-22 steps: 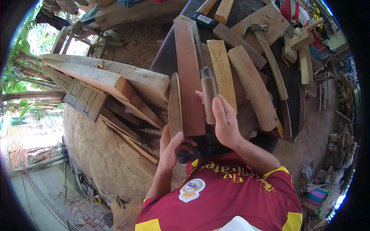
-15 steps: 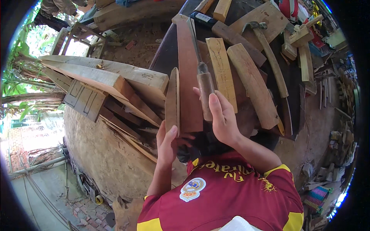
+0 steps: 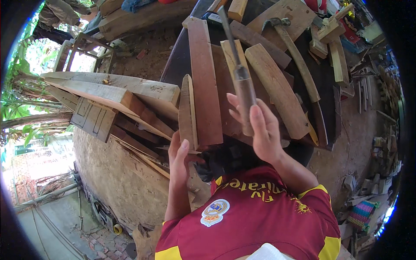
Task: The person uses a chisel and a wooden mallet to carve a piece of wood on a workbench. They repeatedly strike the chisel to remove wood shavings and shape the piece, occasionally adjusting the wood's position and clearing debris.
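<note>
My right hand (image 3: 265,130) holds a chisel (image 3: 244,89) by its wooden handle, the thumb laid along it and some fingers loosely stretched beyond. Its long metal blade points away, crossing in front of a pale wooden strip (image 3: 226,48). My left hand (image 3: 180,154) grips the lower end of a thin wooden piece (image 3: 187,115) with a tapered top, held on edge. Just right of that piece lies a long reddish-brown board (image 3: 205,82). A curved wooden block (image 3: 277,93) lies right of the chisel.
On the dark bench are a hammer (image 3: 299,58) with a curved handle and a broad flat board (image 3: 284,21). A wooden clamp-like tool (image 3: 331,32) stands at the far right. Long timbers (image 3: 108,93) jut out at the left. Wood scraps lie along the right side.
The chisel has swung right and lifted off the reddish-brown board, its blade now over the pale strip. My right hand moved right and its fingers loosened. The left still grips the thin piece.
</note>
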A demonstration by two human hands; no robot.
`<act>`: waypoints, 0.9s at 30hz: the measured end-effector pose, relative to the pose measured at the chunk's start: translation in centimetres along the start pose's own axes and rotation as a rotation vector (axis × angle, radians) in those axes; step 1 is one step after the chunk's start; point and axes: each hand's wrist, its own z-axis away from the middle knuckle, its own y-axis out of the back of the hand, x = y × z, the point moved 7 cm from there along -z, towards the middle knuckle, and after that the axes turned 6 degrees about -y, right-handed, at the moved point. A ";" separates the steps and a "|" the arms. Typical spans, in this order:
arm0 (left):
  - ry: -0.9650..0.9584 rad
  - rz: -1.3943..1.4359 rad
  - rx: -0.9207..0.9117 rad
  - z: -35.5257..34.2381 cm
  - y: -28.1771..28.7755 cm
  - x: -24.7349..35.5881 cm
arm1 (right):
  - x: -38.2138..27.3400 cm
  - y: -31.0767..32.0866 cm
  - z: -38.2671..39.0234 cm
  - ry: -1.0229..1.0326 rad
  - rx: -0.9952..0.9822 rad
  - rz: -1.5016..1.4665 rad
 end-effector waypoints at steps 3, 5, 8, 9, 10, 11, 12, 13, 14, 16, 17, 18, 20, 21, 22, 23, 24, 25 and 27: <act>-0.091 -0.142 0.122 0.0 1.0 0.8 | -1.9 2.3 1.5 0.112 0.036 -0.032; -0.203 -0.273 0.193 -0.2 2.6 1.3 | -2.7 4.4 3.0 0.122 0.093 0.004; -0.325 -0.362 0.315 0.3 2.7 3.6 | -3.5 7.8 5.4 0.203 0.201 0.085; -0.392 -0.398 0.334 0.3 3.0 4.4 | -3.5 9.3 6.2 0.223 0.233 0.113; -0.461 -0.433 0.345 0.3 2.7 5.1 | -3.7 10.7 7.3 0.246 0.272 0.143; -0.557 -0.398 0.377 1.0 1.1 7.0 | -3.9 12.1 8.3 0.267 0.325 0.133; -0.650 -0.504 0.410 1.6 0.4 7.7 | -4.0 13.4 9.3 0.287 0.380 0.123; -0.747 -0.611 0.437 2.1 -0.3 8.4 | -4.2 14.6 10.3 0.312 0.438 0.111; -0.844 -0.717 0.463 2.7 -1.2 8.9 | -4.5 15.8 11.2 0.334 0.484 0.124; -0.938 -0.745 0.426 3.4 -3.4 9.3 | -4.8 18.0 12.9 0.380 0.579 0.149; -0.981 -0.766 0.392 3.6 -4.6 9.3 | -5.0 18.8 13.5 0.409 0.584 0.157; -1.024 -0.786 0.356 3.7 -5.8 9.2 | -4.9 19.7 14.1 0.418 0.602 0.158; -1.010 -0.784 0.269 3.3 -8.2 8.2 | -4.6 21.2 14.9 0.440 0.632 0.155; -0.974 -0.828 0.210 3.1 -9.9 7.9 | -4.4 21.7 15.2 0.437 0.648 0.156; -0.938 -0.873 0.142 2.8 -11.4 7.4 | -4.1 22.2 15.6 0.434 0.670 0.154; -0.917 -0.857 0.106 2.4 -12.7 6.8 | -3.8 22.6 15.8 0.431 0.683 0.154; -0.895 -0.841 0.071 1.9 -13.7 6.2 | -3.6 22.8 15.9 0.428 0.688 0.158; -0.915 -0.905 0.055 1.6 -14.6 5.7 | -3.4 22.9 16.0 0.424 0.697 0.161; -0.968 -1.009 0.062 1.0 -15.7 5.0 | -2.9 23.2 16.3 0.412 0.701 0.176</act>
